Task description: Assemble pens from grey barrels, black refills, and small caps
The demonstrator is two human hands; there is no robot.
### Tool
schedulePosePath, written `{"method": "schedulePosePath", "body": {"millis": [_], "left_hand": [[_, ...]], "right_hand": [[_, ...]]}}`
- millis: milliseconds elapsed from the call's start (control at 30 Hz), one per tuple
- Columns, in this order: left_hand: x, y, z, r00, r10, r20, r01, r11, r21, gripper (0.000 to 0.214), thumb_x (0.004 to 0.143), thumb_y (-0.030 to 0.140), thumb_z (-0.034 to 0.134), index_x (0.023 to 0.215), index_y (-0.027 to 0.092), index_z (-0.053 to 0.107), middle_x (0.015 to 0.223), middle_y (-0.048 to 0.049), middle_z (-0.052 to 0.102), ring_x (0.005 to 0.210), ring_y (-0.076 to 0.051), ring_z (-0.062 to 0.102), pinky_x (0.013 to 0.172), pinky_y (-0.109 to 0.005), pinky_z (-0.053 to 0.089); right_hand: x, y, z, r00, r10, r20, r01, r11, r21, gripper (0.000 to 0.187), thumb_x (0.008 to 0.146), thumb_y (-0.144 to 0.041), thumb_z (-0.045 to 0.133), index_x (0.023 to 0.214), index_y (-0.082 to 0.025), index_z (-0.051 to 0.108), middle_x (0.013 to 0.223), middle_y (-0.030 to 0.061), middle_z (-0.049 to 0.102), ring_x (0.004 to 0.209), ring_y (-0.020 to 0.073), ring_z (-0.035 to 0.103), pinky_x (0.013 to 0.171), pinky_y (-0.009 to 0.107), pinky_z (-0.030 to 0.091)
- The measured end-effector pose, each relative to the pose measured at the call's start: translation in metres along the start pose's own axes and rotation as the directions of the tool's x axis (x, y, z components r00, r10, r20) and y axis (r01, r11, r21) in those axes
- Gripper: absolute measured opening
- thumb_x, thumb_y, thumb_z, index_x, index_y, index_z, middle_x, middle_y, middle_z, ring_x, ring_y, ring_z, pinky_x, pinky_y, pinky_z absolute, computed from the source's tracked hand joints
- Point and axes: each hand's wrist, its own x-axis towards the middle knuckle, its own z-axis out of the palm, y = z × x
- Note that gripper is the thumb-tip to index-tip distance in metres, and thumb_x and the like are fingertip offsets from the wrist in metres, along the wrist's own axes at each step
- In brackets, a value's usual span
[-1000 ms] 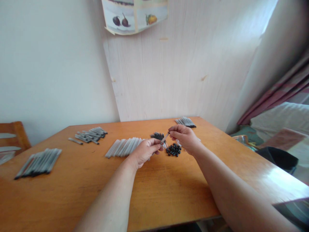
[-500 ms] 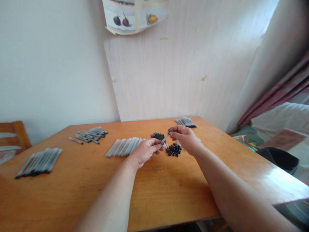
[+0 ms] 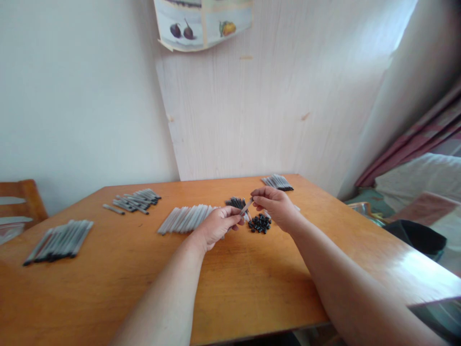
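Above the table, a slim translucent pen barrel (image 3: 247,206) slants between my two hands. My left hand (image 3: 222,223) is closed on its lower end, fingers and thumb pinched. At the upper end the fingertips of my right hand (image 3: 272,202) are pinched together, with a small dark bit showing there that I cannot make out fully. Below my right hand lies a heap of small black pen caps (image 3: 259,224). Behind the barrel is a bunch of dark thin refills (image 3: 235,202). Beside my left hand a row of whitish pen barrels (image 3: 183,219) lies on the table, partly covered by it.
On the wooden table (image 3: 144,283), black-ended pens (image 3: 59,240) lie at the left, a looser pile of pens (image 3: 135,200) behind them, and another stack (image 3: 277,182) at the back right. A wall stands behind. A chair (image 3: 23,199) is at left, a black bin (image 3: 414,238) at right.
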Motion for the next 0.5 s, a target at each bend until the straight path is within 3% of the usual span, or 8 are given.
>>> {"method": "schedulePosePath", "body": {"millis": [167, 500], "left_hand": [[0.0002, -0.0004, -0.0005, 1.0, 0.01, 0.004, -0.01, 1.0, -0.017, 0.026, 0.076, 0.03, 0.065, 0.096, 0.013, 0.068, 0.09, -0.0088, 0.068, 0.08, -0.015, 0.057, 0.072, -0.027, 0.041], [-0.0007, 0.0008, -0.0007, 1.0, 0.007, 0.014, -0.007, 1.0, -0.008, 0.023, 0.077, 0.027, 0.063, 0.095, 0.014, 0.069, 0.087, -0.0069, 0.068, 0.074, -0.012, 0.055, 0.071, -0.027, 0.04]], "right_hand": [[-0.0001, -0.0014, -0.0007, 0.998, 0.06, -0.003, -0.06, 0.994, 0.094, 0.025, 0.072, -0.034, 0.068, 0.089, -0.016, 0.065, 0.076, 0.005, 0.064, 0.068, 0.0133, 0.058, 0.064, 0.028, 0.046], [-0.0011, -0.0011, -0.0028, 0.995, 0.073, 0.063, -0.078, 0.994, 0.071, 0.028, 0.073, -0.038, 0.068, 0.088, -0.015, 0.066, 0.071, 0.0044, 0.063, 0.063, 0.0118, 0.055, 0.06, 0.026, 0.045]]}}
